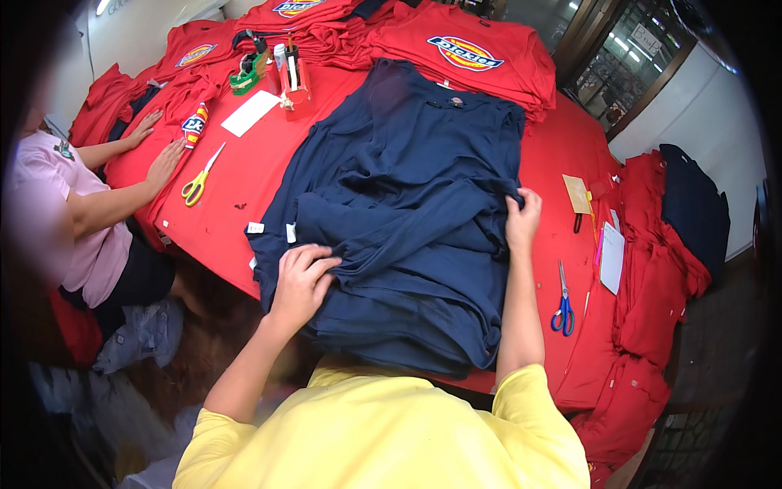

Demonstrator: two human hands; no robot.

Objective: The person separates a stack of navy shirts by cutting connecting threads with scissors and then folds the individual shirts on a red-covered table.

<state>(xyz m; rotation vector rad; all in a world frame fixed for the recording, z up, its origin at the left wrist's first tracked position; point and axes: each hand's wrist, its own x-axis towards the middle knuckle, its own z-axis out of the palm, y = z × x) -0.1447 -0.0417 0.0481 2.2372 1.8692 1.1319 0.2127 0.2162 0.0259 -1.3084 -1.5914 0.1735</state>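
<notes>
A rumpled navy blue shirt [399,220] lies on top of other navy garments on the red-covered table in front of me. Its cloth is bunched in folds across the middle. At the left of those folds, my left hand [301,287] is closed, thumb and fingers pinching the fabric. My right hand [524,218] grips the shirt's right edge, its fingertips curled around a bit of dark cloth. White tags [291,233] stick out along the left side of the garments.
Red shirts [472,53] are piled at the back, more red garments [652,277] at the right. Yellow-handled scissors [195,186] lie left, blue-handled scissors [563,314] right. A tape dispenser [247,75] and red pen holder [297,88] stand behind. A co-worker's hands [163,163] rest on red cloth.
</notes>
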